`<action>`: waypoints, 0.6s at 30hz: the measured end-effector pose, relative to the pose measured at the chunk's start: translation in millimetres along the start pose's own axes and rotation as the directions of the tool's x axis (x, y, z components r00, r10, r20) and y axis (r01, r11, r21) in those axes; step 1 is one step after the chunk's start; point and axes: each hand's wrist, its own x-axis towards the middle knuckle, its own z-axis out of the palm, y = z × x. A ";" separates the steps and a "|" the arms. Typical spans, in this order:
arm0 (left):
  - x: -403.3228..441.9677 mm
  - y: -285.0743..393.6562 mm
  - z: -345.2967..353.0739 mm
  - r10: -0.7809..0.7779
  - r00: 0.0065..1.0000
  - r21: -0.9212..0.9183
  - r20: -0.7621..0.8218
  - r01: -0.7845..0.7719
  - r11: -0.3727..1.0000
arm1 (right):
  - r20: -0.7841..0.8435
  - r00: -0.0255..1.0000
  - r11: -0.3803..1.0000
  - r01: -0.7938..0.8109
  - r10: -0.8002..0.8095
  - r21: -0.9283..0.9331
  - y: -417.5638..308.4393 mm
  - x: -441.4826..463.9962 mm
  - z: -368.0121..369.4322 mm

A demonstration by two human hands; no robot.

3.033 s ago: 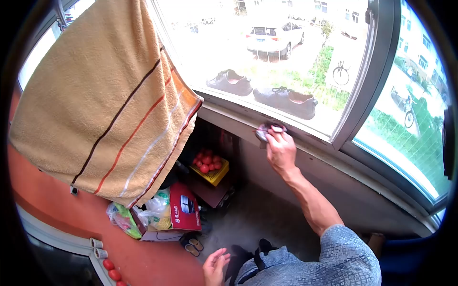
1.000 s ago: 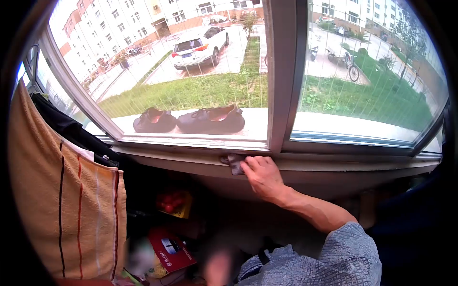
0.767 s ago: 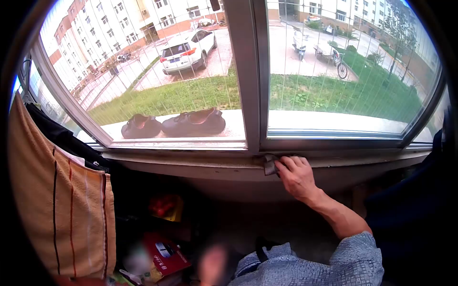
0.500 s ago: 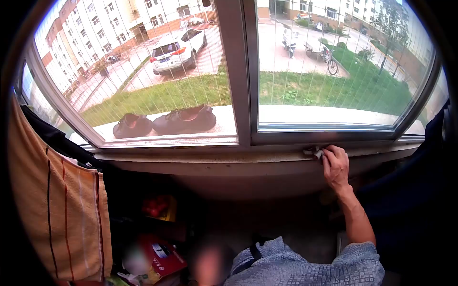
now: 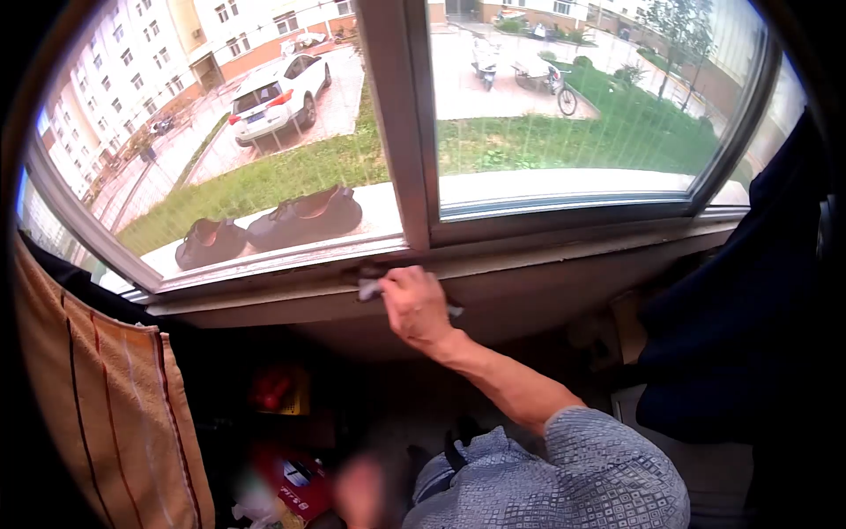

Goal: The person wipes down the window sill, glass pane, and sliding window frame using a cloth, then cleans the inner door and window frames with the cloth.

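Window panes (image 5: pixel 395 97) ahead of the left hand (image 5: pixel 359 492) and right hand (image 5: pixel 416 304) show a parked white car (image 5: pixel 280 99). Far left of both hands hangs a striped towel (image 5: pixel 115 414); dark shoes (image 5: pixel 308 218) stand outside, nearer them. Low down, the left hand blurs, its finger state impossible to tell. Beyond it, the right hand pinches a grayish cloth (image 5: pixel 371 288) at the sill (image 5: pixel 529 263). Right of both hands hangs dark blue fabric (image 5: pixel 727 326).

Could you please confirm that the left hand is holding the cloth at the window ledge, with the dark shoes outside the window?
Not quite: the right hand holds the cloth at the window ledge, as the head view shows; the left hand is lower down and blurred. The dark shoes are indeed outside the window.
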 end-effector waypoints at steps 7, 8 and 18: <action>-0.8 -10.5 -4.5 -0.048 0.997 -0.072 0.063 0.052 0.996 | 0.171 0.959 0.972 0.234 -0.225 -0.037 22.2 12.4 -19.1; -0.5 -13.7 -3.6 -0.051 0.997 -0.078 0.058 0.055 0.995 | 0.173 0.958 0.969 0.240 -0.228 -0.054 38.2 8.8 -39.3; 16.9 -25.5 0.2 -0.042 0.989 -0.050 0.144 0.049 0.998 | 0.039 0.982 0.809 -0.131 0.187 -0.574 238.0 -62.6 -279.2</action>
